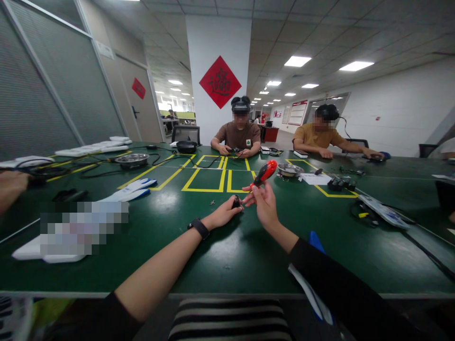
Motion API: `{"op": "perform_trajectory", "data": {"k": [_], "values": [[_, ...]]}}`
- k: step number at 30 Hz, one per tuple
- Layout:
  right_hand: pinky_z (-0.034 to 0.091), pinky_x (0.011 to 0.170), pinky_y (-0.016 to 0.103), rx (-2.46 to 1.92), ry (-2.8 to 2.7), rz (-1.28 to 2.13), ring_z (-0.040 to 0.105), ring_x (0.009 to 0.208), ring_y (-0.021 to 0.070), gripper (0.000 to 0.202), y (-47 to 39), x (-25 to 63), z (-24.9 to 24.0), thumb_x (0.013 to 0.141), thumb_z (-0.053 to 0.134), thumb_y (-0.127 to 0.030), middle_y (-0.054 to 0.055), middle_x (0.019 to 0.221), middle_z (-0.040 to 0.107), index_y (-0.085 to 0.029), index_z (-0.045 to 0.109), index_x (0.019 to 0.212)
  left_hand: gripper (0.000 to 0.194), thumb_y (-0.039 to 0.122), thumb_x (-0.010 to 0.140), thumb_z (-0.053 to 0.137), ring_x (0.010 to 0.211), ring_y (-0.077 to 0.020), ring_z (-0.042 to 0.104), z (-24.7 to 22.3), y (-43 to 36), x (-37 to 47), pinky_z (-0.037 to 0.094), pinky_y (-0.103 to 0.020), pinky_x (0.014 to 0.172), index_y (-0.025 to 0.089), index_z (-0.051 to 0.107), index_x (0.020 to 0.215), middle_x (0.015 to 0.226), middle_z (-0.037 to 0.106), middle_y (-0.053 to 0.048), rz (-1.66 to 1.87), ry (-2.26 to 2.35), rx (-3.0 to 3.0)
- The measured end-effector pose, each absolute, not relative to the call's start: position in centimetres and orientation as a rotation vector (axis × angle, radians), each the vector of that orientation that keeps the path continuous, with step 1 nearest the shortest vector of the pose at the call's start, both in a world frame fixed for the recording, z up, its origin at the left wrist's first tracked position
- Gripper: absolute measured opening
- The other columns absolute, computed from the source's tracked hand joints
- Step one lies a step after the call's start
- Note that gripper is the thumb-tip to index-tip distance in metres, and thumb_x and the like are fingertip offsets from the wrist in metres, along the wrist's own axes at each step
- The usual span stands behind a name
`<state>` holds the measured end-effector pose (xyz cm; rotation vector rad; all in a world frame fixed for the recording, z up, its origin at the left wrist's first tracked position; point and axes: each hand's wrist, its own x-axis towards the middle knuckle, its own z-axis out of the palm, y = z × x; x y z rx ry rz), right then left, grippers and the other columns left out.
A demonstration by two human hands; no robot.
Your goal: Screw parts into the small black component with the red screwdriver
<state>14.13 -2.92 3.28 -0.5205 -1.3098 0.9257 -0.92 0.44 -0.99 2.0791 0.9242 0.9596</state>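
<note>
Near the middle of the green table (209,246), my left hand (223,211) is closed around a small black part (236,202). My right hand (263,203) is just to its right and holds a red and black screwdriver (265,173) between its fingers, the handle tilted up to the right. The fingertips of both hands are close together. The screwdriver's tip is too small to make out. A few tiny metal pieces (212,202) lie on the table left of my left hand.
Gloves (133,189) and a pixelated white packet lie left. Metal bowls (132,160) (289,170), black blocks (341,183) and cables are farther off. A blue and white item (316,242) lies by my right sleeve. Two people sit opposite; another person's hand (12,189) shows far left.
</note>
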Motion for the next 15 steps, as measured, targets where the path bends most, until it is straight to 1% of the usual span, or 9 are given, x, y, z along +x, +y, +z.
{"op": "perform_trajectory", "data": {"k": [3, 8, 10, 13, 15], "values": [[0.05, 0.044, 0.019, -0.522, -1.289, 0.907, 0.058, 0.048, 0.0081, 0.028, -2.96, 14.02, 3.33, 0.079, 0.057, -0.033, 0.0, 0.081, 0.065, -0.023, 0.039, 0.099, 0.021, 0.03, 0.081, 0.048, 0.088, -0.0173, 0.05, -0.97, 0.42, -0.97, 0.04, -0.034, 0.085, 0.016, 0.046, 0.097, 0.094, 0.054, -0.003, 0.947, 0.926, 2.07], [0.051, 0.045, 0.021, -0.513, -1.25, 0.89, 0.057, 0.046, 0.0081, 0.033, -2.9, 14.06, 3.38, 0.076, 0.062, -0.03, -0.003, 0.077, 0.063, -0.024, 0.036, 0.095, 0.02, 0.032, 0.082, 0.047, 0.087, -0.0169, 0.051, -0.92, 0.35, -1.0, 0.04, -0.033, 0.085, 0.017, 0.046, 0.095, 0.093, 0.056, -0.002, 0.946, 0.915, 2.071], [0.051, 0.045, 0.02, -0.513, -1.244, 0.899, 0.057, 0.047, 0.0082, 0.03, -2.92, 14.14, 3.37, 0.078, 0.06, -0.031, -0.003, 0.077, 0.063, -0.023, 0.037, 0.095, 0.021, 0.033, 0.083, 0.046, 0.087, -0.0166, 0.051, -0.96, 0.37, -1.01, 0.04, -0.033, 0.085, 0.016, 0.046, 0.096, 0.094, 0.056, -0.003, 0.938, 0.892, 2.068], [0.049, 0.043, 0.019, -0.496, -1.258, 0.938, 0.058, 0.05, 0.0083, 0.023, -3.02, 14.24, 3.39, 0.083, 0.051, -0.034, 0.0, 0.08, 0.063, -0.023, 0.039, 0.1, 0.022, 0.034, 0.083, 0.046, 0.088, -0.0165, 0.051, -1.1, 0.48, -1.04, 0.039, -0.032, 0.085, 0.016, 0.046, 0.096, 0.094, 0.055, -0.002, 0.948, 0.883, 2.064], [0.048, 0.042, 0.018, -0.493, -1.277, 0.946, 0.059, 0.051, 0.0084, 0.023, -3.09, 14.24, 3.43, 0.085, 0.048, -0.035, 0.001, 0.083, 0.064, -0.022, 0.041, 0.102, 0.022, 0.034, 0.083, 0.047, 0.087, -0.0164, 0.05, -1.2, 0.56, -1.06, 0.039, -0.032, 0.084, 0.016, 0.046, 0.096, 0.094, 0.054, -0.002, 0.953, 0.901, 2.064]]}}
